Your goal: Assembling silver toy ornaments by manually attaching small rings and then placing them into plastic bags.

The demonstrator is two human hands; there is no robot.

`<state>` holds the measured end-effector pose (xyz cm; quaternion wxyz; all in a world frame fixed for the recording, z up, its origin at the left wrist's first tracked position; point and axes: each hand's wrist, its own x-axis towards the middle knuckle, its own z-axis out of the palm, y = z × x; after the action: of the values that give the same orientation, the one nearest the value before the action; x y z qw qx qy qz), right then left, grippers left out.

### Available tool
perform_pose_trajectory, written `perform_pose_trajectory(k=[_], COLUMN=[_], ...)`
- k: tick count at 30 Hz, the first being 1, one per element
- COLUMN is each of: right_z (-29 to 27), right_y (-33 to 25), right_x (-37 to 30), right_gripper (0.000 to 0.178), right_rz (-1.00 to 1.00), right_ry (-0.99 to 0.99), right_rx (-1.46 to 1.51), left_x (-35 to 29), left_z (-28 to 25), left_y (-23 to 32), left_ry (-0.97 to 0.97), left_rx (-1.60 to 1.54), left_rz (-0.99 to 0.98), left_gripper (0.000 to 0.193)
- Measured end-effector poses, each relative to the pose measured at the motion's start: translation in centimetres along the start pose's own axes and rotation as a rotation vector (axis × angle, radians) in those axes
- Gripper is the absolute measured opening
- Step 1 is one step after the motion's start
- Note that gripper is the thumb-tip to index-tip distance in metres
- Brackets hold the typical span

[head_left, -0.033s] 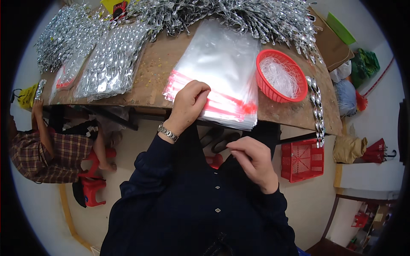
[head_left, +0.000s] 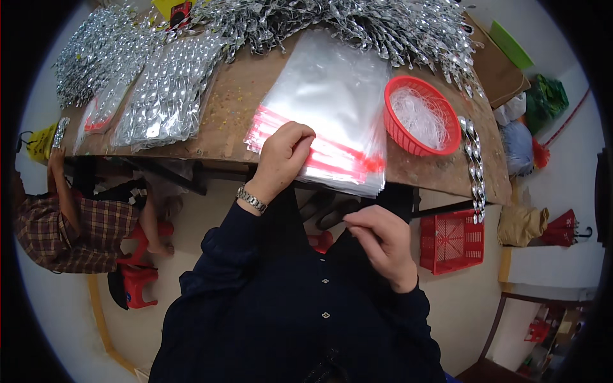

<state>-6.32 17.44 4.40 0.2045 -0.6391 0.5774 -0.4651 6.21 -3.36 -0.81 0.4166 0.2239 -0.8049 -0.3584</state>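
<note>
The left hand (head_left: 284,157) is sitting over the red-striped end of a stack of clear plastic bags (head_left: 332,83), fingers curling in and thumb lying against the index finger. Can't tell if it's pinching anything thin, since the curled fingers are hiding the grip and glare is washing out the plastic. The right hand (head_left: 386,246) is hovering in front of the body, below the table edge, with thumb and index tips lying close together and the other fingers mostly hiding behind. Can't say whether it's holding a strand; that'd be too fine to make out.

Pose-wise, both forearms are reaching up in dark sleeves. The left one's stretching further, a metal watch (head_left: 251,200) circling its wrist; the right one's angling inward, fingers pointing up and left.

The bags are lying at the near edge of the wooden table (head_left: 230,102), their far end meeting a heap of silver twisted strips (head_left: 357,25) that's running off the top. Just right, a red basket (head_left: 397,131) is holding tangled white strands (head_left: 418,115). Past that, some silver spirals (head_left: 474,163) are dangling over the edge. Far left, a person in a plaid shirt (head_left: 96,230) is sitting, head mostly getting lost in the dark rim.
</note>
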Motion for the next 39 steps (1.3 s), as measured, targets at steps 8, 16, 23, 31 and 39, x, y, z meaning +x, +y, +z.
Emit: perform_pose_trajectory(k=[8, 16, 23, 31, 39], right_z=[-2.8, -2.4, -2.0, -2.1, -2.5], right_y=[-5.0, -10.2, -11.0, -12.2, -13.9], right_x=[1.5, 5.9, 7.4, 4.3, 2.4], right_gripper=[0.025, 0.035, 0.030, 0.027, 0.029], right_rz=[-0.722, -1.232, -1.528, -1.250, -1.281], right_ry=[0.476, 0.734, 0.831, 0.945, 0.999], right_rx=[0.316, 0.186, 0.094, -0.289, -0.333], left_x=[0.4, -0.1, -0.2, -0.5, -0.7], left_z=[-0.1, -0.6, -0.6, -0.7, -0.6], left_y=[0.4, 0.0, -0.2, -0.5, -0.4], left_ry=[-0.024, -0.040, -0.040, -0.036, -0.019], left_rx=[-0.049, -0.085, -0.111, -0.100, -0.076], left_rz=[-0.007, -0.015, 0.019, 0.039, 0.015], left_gripper=[0.007, 0.005, 0.005, 0.007, 0.007])
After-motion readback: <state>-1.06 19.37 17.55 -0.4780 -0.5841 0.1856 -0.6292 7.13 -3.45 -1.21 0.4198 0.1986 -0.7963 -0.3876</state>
